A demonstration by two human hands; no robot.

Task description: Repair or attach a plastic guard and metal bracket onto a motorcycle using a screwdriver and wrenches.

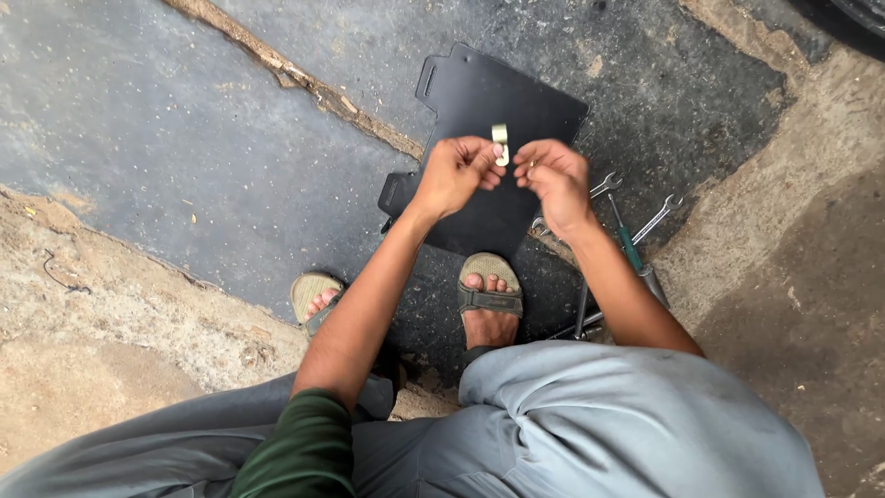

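Small brass-coloured clip [500,144]: pinched in left hand [454,172] fingertips, held above black plastic panel [498,101] | right hand [551,172]: fingers curled close beside, seemingly empty | advice: grip firm, work over panel | spanners [656,219] on floor

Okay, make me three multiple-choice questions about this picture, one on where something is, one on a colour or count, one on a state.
1. Where does the black panel lie?
A. on the ground beyond the feet
B. on the lap
C. against a wall

2. What colour is the screwdriver handle?
A. red
B. green
C. yellow

3. How is the small metal clip held?
A. lying on the ground
B. pinched in the left hand, with the right hand close beside it
C. under a sandal

Answers: 1 A, it lies flat ahead of the sandals. 2 B, green shows beside the wrenches. 3 B, left fingertips grip it.
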